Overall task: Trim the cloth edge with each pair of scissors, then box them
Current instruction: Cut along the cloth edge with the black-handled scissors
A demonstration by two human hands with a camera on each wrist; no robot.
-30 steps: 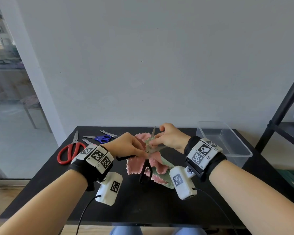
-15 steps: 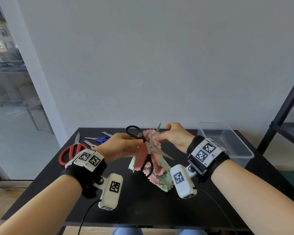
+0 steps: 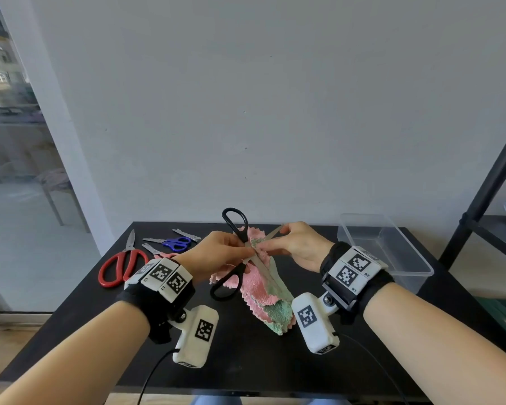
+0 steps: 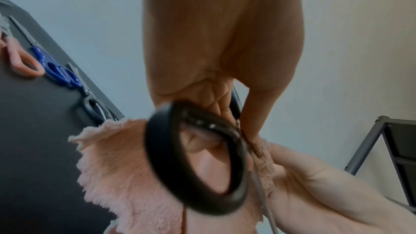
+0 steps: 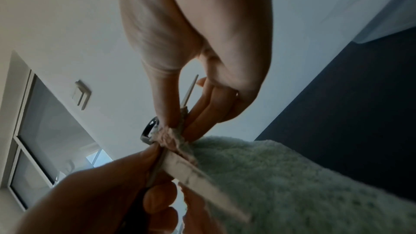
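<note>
Black-handled scissors [image 3: 240,247] are held above the table with their blades spread wide. One handle loop [image 4: 195,163] points up and the other hangs low. My left hand [image 3: 247,252] grips them near the pivot. My right hand [image 3: 265,245] pinches the top edge of a fluffy pink and green cloth [image 3: 270,299] between thumb and fingers. The cloth hangs down to the black table [image 3: 246,361]. One blade [image 5: 202,172] lies along the green cloth [image 5: 292,184]; the other blade's tip shows behind my right hand's fingers [image 5: 202,109].
Red scissors [image 3: 120,264], blue scissors [image 3: 176,244] and pink scissors [image 4: 20,60] lie at the table's back left. A further dark-handled pair [image 4: 96,109] lies beside them. A clear plastic box [image 3: 386,249] stands at the back right. A black shelf frame [image 3: 485,188] rises on the right.
The scissors have turned so one handle loop now points up, and the blades have spread wide. Both hands have lifted the cloth, which now hangs in a longer fold.
</note>
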